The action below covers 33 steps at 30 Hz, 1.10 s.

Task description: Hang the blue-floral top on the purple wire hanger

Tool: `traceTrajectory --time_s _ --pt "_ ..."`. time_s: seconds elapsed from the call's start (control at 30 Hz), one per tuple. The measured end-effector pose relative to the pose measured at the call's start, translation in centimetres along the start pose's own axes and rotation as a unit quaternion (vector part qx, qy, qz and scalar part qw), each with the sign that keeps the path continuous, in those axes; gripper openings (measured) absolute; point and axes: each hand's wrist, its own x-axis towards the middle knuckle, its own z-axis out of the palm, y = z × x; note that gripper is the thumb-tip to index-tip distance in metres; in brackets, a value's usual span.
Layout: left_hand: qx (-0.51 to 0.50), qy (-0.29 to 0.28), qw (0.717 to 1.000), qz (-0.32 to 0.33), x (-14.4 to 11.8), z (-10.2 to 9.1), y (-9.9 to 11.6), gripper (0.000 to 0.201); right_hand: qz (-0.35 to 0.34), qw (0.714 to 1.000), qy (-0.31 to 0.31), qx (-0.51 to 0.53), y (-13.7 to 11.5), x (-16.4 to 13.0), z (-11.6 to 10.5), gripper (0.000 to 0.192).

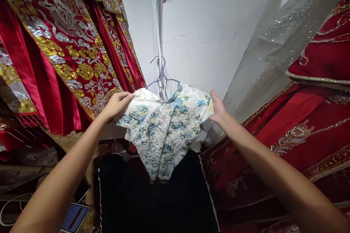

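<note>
A: Head cam, centre: small floral garment [164,127], cream w/ blue-green print, hangs on a blue wire hanger [163,76] vs. the white wall [207,25] at the far end.

B: Hands?

A: Left hand [117,103] pinches the garment's left shoulder/sleeve edge, thumb on top, fingers curled under the cloth. Right hand [218,109] is at the right sleeve edge, fingers straight and loose, palm side touching the fabric; can't tell if any cloth is actually gripped there.

B: Hanger hooked on what?

A: Hook goes up by a white strip [160,25] running down the wall; exact attachment not clear.

B: Around it?

A: Left, far to near: red robes [62,43] w/ gold & silver embroidery, hanging close beside the left hand. Right: more red embroidered fabric [314,116], plus a sheer grey sequinned cloth [273,43] above it. Below the garment, a dark navy cloth [153,196] w/ white edging. Near left, bottom corner: a phone [73,216] w/ lit screen, and a white cable [8,207] beside it.
</note>
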Motion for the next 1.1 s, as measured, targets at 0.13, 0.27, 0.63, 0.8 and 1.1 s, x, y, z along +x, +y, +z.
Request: traceTrajectory --time_s 0.13,0.27,0.63,0.8,1.1 --pt "0.041 0.075 0.996 0.03 0.3 0.7 0.9 0.032 0.112 0.96 -0.156 0.204 -0.6 0.7 -2.7 0.055" --pt "0.072 0.105 0.986 0.108 1.7 1.1 3.0 0.033 0.105 0.962 -0.107 0.228 -3.4 0.9 -3.2 0.049" --pt "0.116 0.059 0.983 0.128 0.5 1.8 5.5 0.057 -0.018 0.948 -0.292 0.127 -9.4 -7.9 -0.2 0.038" --pt "0.02 -0.098 0.994 -0.039 -0.3 4.3 2.3 0.064 -0.153 0.859 -0.483 0.076 -11.6 -9.8 3.0 0.053" --pt "0.013 0.071 0.991 0.115 -2.1 6.1 6.2 0.035 -0.196 0.959 -0.194 -0.066 -2.1 -3.9 8.0 0.054"
